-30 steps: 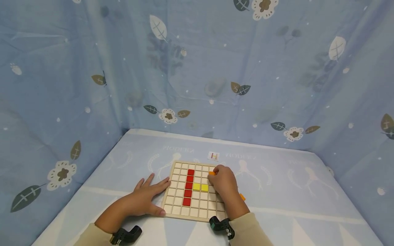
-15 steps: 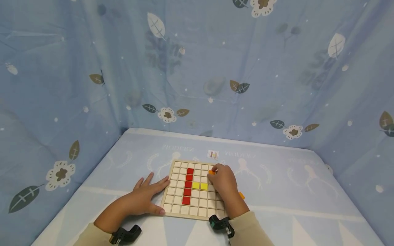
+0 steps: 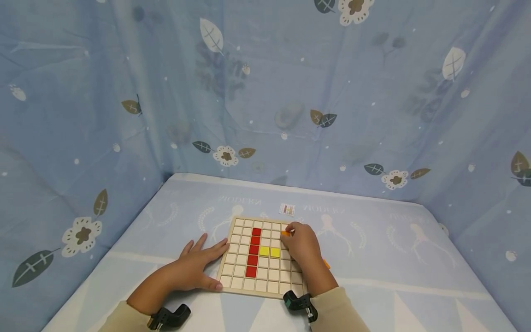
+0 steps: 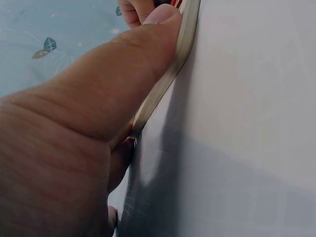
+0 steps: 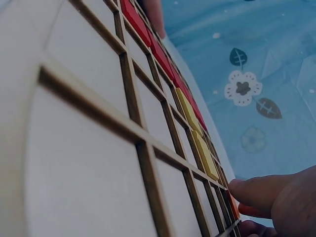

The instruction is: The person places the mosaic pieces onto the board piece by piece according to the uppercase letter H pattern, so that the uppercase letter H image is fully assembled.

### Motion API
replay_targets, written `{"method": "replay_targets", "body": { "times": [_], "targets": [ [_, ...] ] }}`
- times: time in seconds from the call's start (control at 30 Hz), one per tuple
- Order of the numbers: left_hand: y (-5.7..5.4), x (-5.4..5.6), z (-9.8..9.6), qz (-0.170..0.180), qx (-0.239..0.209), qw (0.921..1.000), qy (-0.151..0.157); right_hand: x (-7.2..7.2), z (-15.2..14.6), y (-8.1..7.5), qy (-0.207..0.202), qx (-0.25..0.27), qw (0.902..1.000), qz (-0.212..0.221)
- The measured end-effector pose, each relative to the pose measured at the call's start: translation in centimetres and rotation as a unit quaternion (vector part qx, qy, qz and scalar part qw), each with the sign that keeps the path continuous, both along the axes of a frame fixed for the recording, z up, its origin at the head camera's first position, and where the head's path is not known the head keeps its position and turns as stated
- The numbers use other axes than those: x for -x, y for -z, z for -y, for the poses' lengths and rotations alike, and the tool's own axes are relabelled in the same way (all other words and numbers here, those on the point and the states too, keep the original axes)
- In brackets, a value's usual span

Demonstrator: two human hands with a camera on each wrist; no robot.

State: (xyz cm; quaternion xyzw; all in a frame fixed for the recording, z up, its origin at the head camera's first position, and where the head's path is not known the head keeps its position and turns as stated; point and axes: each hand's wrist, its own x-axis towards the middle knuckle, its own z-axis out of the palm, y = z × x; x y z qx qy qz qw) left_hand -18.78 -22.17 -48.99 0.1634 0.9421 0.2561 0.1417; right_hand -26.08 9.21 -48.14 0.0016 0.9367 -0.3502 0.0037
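Observation:
A square wooden grid board (image 3: 249, 292) lies on the table, its cells pale. One column holds a line of several red tiles (image 3: 254, 249), and two yellow tiles (image 3: 263, 251) sit side by side to its right. With fingers spread, my left hand (image 3: 195, 267) rests against the board's left edge, thumb near the front corner. At the upper right of the grid, my right hand (image 3: 303, 244) pinches an orange tile (image 3: 285, 233) over a cell. The right wrist view shows the thumb and fingertips at this orange tile (image 5: 233, 203), low at the board's far side.
A small printed card (image 3: 287, 210) with a coloured pattern lies behind the board. Another orange piece (image 3: 327, 264) shows on the table just right of my right forearm. Blue floral curtains (image 3: 265, 92) stand around the table's back and sides.

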Motion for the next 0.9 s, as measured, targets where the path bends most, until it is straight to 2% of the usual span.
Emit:
{"method": "replay_targets", "body": {
  "times": [0.2,0.43,0.57,0.9],
  "targets": [
    [0.0,0.0,0.0,0.002,-0.002,1.0,-0.001,0.0,-0.3,0.1,-0.007,0.015,0.9998,-0.004],
    [-0.1,-0.1,-0.1,0.007,-0.007,1.0,0.001,-0.7,-1.6,-0.2,-0.043,0.033,0.9985,-0.006],
    [0.0,-0.1,-0.4,0.006,-0.007,0.9999,0.005,-1.4,-3.2,-0.5,-0.046,0.013,0.9988,-0.005],
    [0.2,0.0,0.0,0.004,-0.003,1.0,0.002,-3.2,-6.7,-0.8,-0.013,-0.062,0.998,0.004]
  ]
}}
